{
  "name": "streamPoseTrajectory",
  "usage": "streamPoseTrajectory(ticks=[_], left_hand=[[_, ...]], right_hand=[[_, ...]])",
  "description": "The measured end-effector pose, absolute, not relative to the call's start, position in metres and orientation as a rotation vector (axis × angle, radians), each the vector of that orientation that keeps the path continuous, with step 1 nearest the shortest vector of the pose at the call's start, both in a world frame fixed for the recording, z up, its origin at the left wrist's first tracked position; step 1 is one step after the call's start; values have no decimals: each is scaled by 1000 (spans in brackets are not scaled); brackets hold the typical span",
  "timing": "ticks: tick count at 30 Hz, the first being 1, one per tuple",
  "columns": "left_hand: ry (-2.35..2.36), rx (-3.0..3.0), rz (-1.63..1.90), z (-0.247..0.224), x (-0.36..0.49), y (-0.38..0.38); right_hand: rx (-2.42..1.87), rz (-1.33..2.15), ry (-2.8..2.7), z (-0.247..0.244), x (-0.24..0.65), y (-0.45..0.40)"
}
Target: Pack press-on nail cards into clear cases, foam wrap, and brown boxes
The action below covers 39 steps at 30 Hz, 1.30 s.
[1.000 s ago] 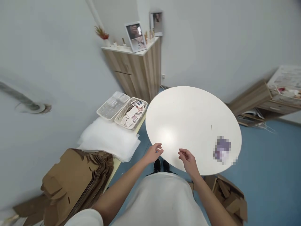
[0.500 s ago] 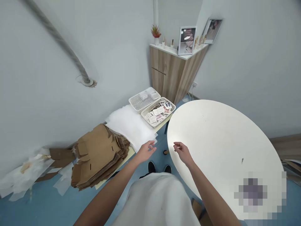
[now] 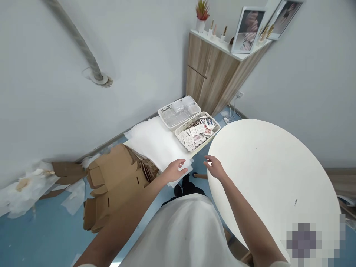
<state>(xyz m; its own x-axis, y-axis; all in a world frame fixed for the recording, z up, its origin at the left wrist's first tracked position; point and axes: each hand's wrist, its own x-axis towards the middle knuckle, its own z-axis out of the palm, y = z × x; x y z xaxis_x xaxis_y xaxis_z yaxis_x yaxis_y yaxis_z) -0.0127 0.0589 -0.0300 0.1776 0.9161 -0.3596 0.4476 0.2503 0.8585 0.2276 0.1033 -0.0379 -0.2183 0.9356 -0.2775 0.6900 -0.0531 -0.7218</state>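
Observation:
My left hand (image 3: 175,170) hangs in the air over the near edge of a stack of white foam sheets (image 3: 155,142), fingers apart and holding nothing. Across a gap from it, my right hand (image 3: 214,167) hovers by the rim of the round white table (image 3: 267,174), its fingers loosely curved around bare air. Beyond both hands sits a white basket (image 3: 191,150) full of small printed cards (image 3: 198,129). A second white basket (image 3: 169,128) beside it contains clear plastic packets (image 3: 180,106).
Flattened brown cardboard boxes (image 3: 116,181) are stacked at left, near crumpled white wrapping (image 3: 30,189) on the blue floor. A wooden cabinet (image 3: 211,70) in the corner bears picture frames, small bottles and a potted plant (image 3: 202,15). A cable (image 3: 233,113) lies by the wall.
The view has shifted closer to the baskets and cabinet as I step forward. My hands stay raised and apart, the right one's fingers slightly more spread.

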Motion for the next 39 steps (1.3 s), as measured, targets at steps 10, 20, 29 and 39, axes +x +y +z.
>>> streamPoseTrajectory(ticks=[10, 20, 29, 39], left_hand=[[1462, 1262, 432, -44, 23, 189], [1448, 678, 604, -90, 53, 251], [1440, 623, 688, -88, 63, 263], [1308, 643, 833, -84, 49, 259]], right_hand=[[-1762, 891, -2006, -57, 217, 208], [-1760, 933, -2021, -88, 200, 267], [-1751, 915, -2053, -100, 189, 270], [-1762, 1016, -1931, -90, 186, 266]])
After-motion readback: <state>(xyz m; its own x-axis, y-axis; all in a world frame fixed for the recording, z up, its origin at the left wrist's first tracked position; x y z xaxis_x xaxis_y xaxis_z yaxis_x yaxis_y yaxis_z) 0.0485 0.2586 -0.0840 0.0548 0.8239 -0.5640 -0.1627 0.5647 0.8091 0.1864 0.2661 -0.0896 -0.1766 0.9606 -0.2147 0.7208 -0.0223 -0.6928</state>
